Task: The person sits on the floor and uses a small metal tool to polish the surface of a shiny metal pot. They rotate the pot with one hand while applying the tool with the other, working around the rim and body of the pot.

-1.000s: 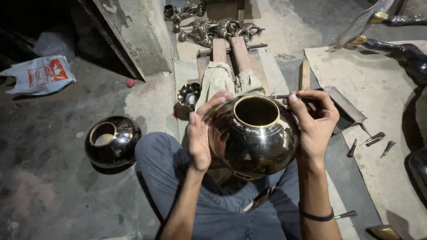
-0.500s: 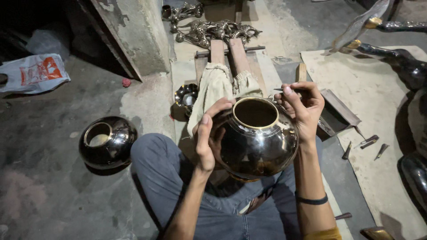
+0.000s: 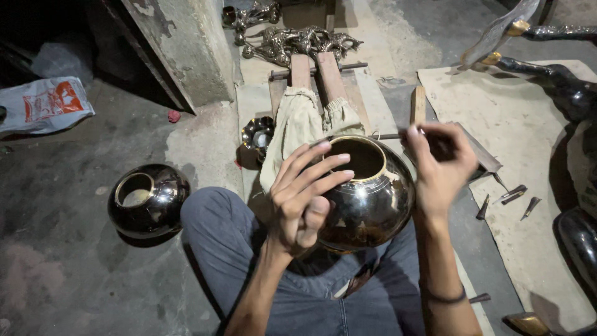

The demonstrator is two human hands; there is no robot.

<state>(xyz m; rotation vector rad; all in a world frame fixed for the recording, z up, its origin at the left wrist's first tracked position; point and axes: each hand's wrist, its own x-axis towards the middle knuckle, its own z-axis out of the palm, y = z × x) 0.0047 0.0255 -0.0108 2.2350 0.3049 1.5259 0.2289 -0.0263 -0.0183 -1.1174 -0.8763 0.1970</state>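
While left grip [image 3: 305, 199] steadies pot [image 3: 373, 199]

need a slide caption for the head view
Seated person steadies a shiny dark metal pot on the lap with the left hand while the right hand holds a thin tool at its rim.

Left hand [image 3: 305, 199] at frame centre, fingers spread, palm turned inward; right hand [image 3: 438, 163] right of centre, fingers curled in a pinch, wrist bent

left: second pot [image 3: 148, 200] blocks | right: chisels [image 3: 511, 198] scattered | ahead: cloth [image 3: 297, 129]
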